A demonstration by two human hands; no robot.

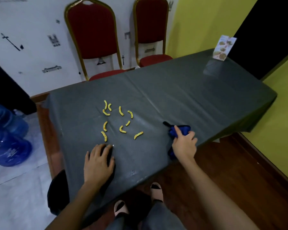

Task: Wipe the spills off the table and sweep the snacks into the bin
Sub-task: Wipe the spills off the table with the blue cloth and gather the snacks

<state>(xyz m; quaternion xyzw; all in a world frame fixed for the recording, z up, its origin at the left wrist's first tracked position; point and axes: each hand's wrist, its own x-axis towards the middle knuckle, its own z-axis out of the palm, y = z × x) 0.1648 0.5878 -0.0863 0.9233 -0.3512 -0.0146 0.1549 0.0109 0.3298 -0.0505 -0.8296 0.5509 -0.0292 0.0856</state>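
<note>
Several yellow curved snacks (119, 120) lie scattered on the grey tablecloth of the table (181, 90), left of centre. My right hand (184, 143) presses down on a blue cloth (181, 130) with black trim near the table's front right edge, fingers gripping it. My left hand (98, 161) rests flat on the tablecloth just below the snacks, fingers spread and holding nothing. A dark bin (58, 191) stands on the floor at the table's near left corner, partly hidden by the table.
Two red chairs (91, 35) with gold frames stand behind the table. A menu card (224, 48) stands at the far right end. Blue water jugs (7, 138) sit on the floor at left. A yellow wall runs along the right.
</note>
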